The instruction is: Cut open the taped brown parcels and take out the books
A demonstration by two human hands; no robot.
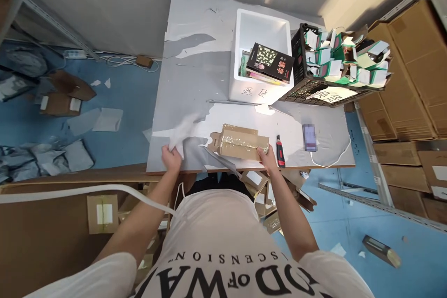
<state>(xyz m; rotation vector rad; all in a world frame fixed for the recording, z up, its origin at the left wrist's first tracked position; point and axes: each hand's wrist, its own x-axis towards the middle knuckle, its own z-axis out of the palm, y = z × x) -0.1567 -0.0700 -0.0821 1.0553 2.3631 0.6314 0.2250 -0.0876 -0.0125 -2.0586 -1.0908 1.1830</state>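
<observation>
Left hand (171,157): fingers closed on a thin, blurred white sheet (182,134). Right hand (267,157): fingers pinching the near right corner of the tape-wrapped brown cardboard box (240,144), flat near the grey-covered bench's (195,79) front edge. Steady the box there; lift the sheet clear of its left flap. Mind the red-and-black plastic cutter (280,151) just beside the right hand.

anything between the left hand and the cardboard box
Only the blurred white sheet held in the left hand; past it, just torn table cover. The right hand grips the cardboard box at its near right corner.
</observation>
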